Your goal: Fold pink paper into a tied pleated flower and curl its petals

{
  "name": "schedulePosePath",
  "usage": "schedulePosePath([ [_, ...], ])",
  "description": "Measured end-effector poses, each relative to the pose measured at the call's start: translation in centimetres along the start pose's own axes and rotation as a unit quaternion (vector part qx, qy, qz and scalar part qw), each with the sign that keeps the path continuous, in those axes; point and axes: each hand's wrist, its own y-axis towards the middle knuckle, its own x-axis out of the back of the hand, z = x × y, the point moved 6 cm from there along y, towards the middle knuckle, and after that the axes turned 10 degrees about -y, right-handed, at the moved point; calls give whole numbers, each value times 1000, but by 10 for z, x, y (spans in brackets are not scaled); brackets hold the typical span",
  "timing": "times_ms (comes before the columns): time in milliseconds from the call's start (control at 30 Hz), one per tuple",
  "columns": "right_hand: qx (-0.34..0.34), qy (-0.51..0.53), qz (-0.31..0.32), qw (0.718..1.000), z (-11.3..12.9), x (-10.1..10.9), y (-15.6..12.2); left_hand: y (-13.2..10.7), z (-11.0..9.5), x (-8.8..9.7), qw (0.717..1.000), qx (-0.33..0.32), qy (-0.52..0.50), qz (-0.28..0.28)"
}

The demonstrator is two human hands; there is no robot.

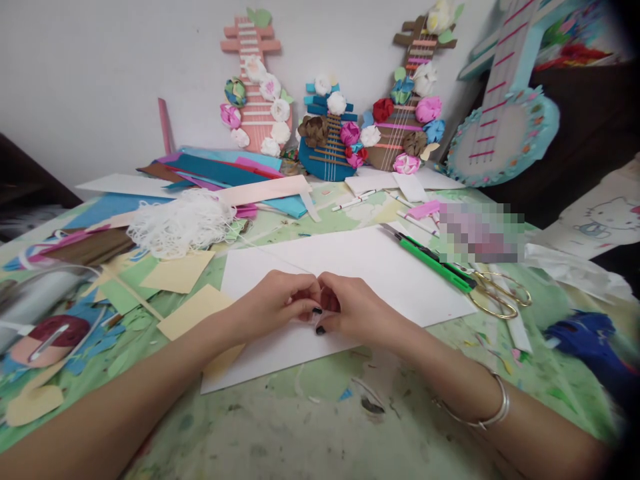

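Note:
My left hand (283, 300) and my right hand (357, 310) meet over a white sheet of board (350, 257), fingertips almost touching. Both are closed in a pinch on a thin white string (280, 257). That string runs back to a loose tangled heap of white string (183, 223) at the left. Bent fingers partly hide the bit between my hands. On the board's right side lies a green utility knife (435, 263) with its blade out. Beside its handle end are gold-handled scissors (500, 297).
Decorated paper lutes, one pink (257, 107), one blue (327, 150) and one brown (410, 127), lean on the wall. Coloured paper sheets (220, 170) pile up behind the string. Yellow paper pieces (183, 272) lie left; a dark blue tool (585, 340) lies right.

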Motion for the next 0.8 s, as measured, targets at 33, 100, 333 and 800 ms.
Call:
schedulePosePath([
  [33, 1, -1, -3, 1000, 0, -1, 0, 0, 1, -1, 1000, 6, -6, 0],
  [100, 0, 5, -4, 1000, -1, -2, 0, 1, 4, -2, 1000, 16, -12, -3],
  [333, -27, 31, 6, 999, -3, -5, 0, 1, 9, -3, 997, 41, 46, -45],
  [800, -29, 9, 0, 1000, -1, -4, -2, 1, 11, -7, 992, 89, 68, -53],
])
